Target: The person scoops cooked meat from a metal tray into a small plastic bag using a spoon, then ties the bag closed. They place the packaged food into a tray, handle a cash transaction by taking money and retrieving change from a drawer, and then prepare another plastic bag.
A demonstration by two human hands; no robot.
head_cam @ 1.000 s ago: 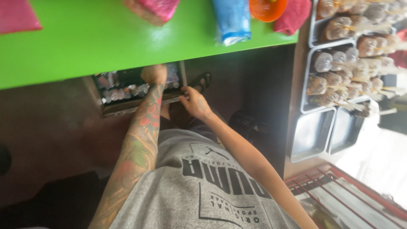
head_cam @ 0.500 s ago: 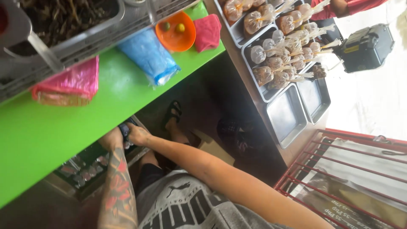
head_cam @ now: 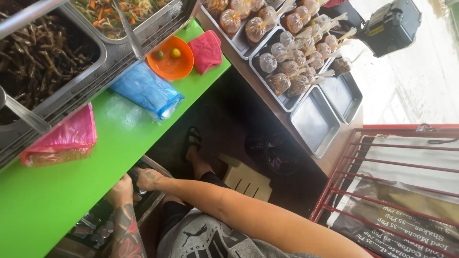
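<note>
Green counter (head_cam: 119,143) edge hides my grip; I cannot tell what either hand holds, left hand (head_cam: 120,190) and right hand (head_cam: 149,177) inside the drawer (head_cam: 153,200), so I work slowly by feel.

Bright green counter (head_cam: 57,191), orange bowl (head_cam: 170,61), blue bag roll (head_cam: 146,91), pink bags (head_cam: 64,138), red cloth (head_cam: 206,50), red rack (head_cam: 377,177)

Probably a street food stall: steel food trays (head_cam: 57,67), bagged snacks (head_cam: 291,62) beside a green counter (head_cam: 119,143)

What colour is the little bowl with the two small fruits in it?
The bowl is orange, sitting on the green counter; the head view shows it best.
</note>
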